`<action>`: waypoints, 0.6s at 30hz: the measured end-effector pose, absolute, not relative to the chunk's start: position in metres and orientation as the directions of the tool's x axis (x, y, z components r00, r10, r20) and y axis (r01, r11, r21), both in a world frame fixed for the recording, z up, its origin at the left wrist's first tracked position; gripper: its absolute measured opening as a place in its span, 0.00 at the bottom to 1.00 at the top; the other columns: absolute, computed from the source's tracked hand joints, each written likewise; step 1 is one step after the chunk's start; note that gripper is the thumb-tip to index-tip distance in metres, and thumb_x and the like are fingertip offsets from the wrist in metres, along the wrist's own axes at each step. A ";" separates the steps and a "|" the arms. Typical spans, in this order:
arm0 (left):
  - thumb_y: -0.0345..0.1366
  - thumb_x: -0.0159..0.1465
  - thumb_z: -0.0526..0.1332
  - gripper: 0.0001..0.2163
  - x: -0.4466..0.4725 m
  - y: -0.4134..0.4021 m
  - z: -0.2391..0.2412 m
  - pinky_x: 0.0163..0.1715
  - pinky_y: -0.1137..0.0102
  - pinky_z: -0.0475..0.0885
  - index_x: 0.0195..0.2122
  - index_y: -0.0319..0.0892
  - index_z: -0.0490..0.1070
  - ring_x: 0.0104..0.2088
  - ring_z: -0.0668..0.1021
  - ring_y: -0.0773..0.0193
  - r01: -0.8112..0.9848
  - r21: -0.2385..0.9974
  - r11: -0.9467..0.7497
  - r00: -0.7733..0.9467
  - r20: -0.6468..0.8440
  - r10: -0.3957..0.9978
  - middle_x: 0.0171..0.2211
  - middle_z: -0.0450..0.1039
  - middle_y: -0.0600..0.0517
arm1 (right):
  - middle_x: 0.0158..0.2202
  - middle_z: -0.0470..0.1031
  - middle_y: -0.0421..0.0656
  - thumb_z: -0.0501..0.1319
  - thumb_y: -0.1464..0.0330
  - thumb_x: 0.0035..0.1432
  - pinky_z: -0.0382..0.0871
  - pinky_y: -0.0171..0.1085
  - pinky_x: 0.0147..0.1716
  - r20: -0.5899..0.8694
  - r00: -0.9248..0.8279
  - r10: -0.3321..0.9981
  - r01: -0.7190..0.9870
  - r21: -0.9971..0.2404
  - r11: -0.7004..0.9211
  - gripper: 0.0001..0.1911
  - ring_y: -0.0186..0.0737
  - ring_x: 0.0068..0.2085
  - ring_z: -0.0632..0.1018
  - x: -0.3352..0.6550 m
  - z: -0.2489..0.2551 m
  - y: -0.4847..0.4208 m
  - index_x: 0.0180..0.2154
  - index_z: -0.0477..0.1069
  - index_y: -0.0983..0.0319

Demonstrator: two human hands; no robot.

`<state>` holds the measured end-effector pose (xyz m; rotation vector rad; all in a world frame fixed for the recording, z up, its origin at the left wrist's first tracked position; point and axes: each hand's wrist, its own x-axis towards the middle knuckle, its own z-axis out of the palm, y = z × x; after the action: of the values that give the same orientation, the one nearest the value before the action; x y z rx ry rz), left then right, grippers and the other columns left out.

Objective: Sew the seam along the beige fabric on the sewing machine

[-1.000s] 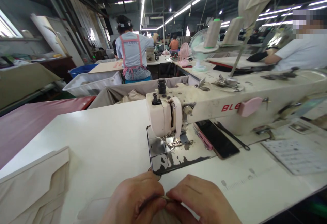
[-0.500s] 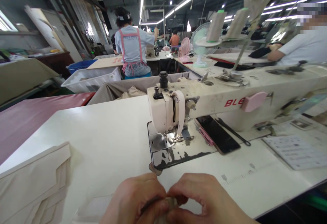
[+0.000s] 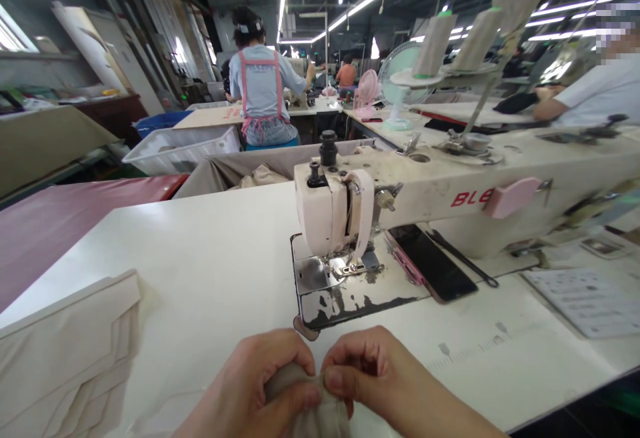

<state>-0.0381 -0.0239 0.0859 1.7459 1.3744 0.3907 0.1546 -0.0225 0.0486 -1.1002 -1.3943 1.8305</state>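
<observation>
Both hands pinch one small bunched piece of beige fabric (image 3: 305, 401) at the near table edge, 6 o'clock in my view. My left hand (image 3: 255, 391) wraps it from the left, thumb pressed across the top fold; my right hand (image 3: 380, 378) meets it thumb to thumb, fingers curled tight onto the cloth. The lower part of the piece runs out of view, so I cannot tell its shape.

At 12 o'clock from my hands sits the sewing machine (image 3: 450, 191). Its presser foot (image 3: 353, 266) and the worn needle plate (image 3: 345, 291) carry no cloth. My judgement: the piece is only being folded or lined up in hand; no stitching of it shows, and feeding it under the foot is all left to do.

At 1 o'clock a phone (image 3: 433, 265) lies on the machine bed. At 9 o'clock a stack of cut beige panels (image 3: 70, 351) rests on the white table (image 3: 210, 258). Far off at 12 o'clock, another person in a pink apron (image 3: 263, 91) works with their back turned.
</observation>
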 end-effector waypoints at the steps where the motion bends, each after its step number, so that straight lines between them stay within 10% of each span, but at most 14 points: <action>1: 0.33 0.56 0.61 0.03 -0.038 -0.019 0.085 0.32 0.76 0.61 0.26 0.42 0.71 0.31 0.72 0.68 0.610 0.792 -0.014 0.336 -0.244 0.910 0.26 0.71 0.59 | 0.22 0.72 0.39 0.60 0.64 0.58 0.68 0.30 0.26 -0.205 -0.446 0.871 0.079 -0.979 -0.189 0.12 0.33 0.25 0.74 0.155 0.045 -0.023 0.30 0.77 0.65; 4: 0.35 0.56 0.60 0.05 -0.037 0.005 0.077 0.32 0.75 0.62 0.26 0.40 0.72 0.31 0.72 0.66 0.526 0.850 0.037 0.328 -0.243 0.913 0.25 0.71 0.57 | 0.37 0.77 0.47 0.53 0.73 0.63 0.74 0.36 0.39 0.239 -0.315 0.919 0.372 -0.859 0.351 0.12 0.40 0.39 0.78 0.162 0.034 -0.024 0.44 0.73 0.63; 7: 0.38 0.54 0.61 0.07 -0.032 0.037 0.064 0.32 0.74 0.63 0.26 0.39 0.73 0.31 0.72 0.64 0.536 0.844 0.005 0.360 -0.233 0.903 0.25 0.70 0.55 | 0.42 0.77 0.48 0.54 0.76 0.63 0.73 0.40 0.45 0.622 -0.452 0.640 0.523 -0.396 0.755 0.13 0.42 0.44 0.77 0.172 0.025 -0.014 0.48 0.69 0.62; 18: 0.31 0.54 0.60 0.05 0.000 0.097 0.028 0.44 0.63 0.68 0.31 0.41 0.75 0.42 0.76 0.52 0.768 0.638 -0.048 0.226 -0.200 0.953 0.36 0.77 0.46 | 0.35 0.77 0.48 0.52 0.76 0.66 0.73 0.38 0.43 0.379 -0.779 0.500 0.432 -0.253 0.866 0.10 0.42 0.42 0.77 0.186 0.008 0.050 0.38 0.71 0.64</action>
<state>-0.0004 0.0969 0.0278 1.8576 1.5856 0.3673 0.1855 0.0497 0.0083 -0.6850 -2.5972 0.2098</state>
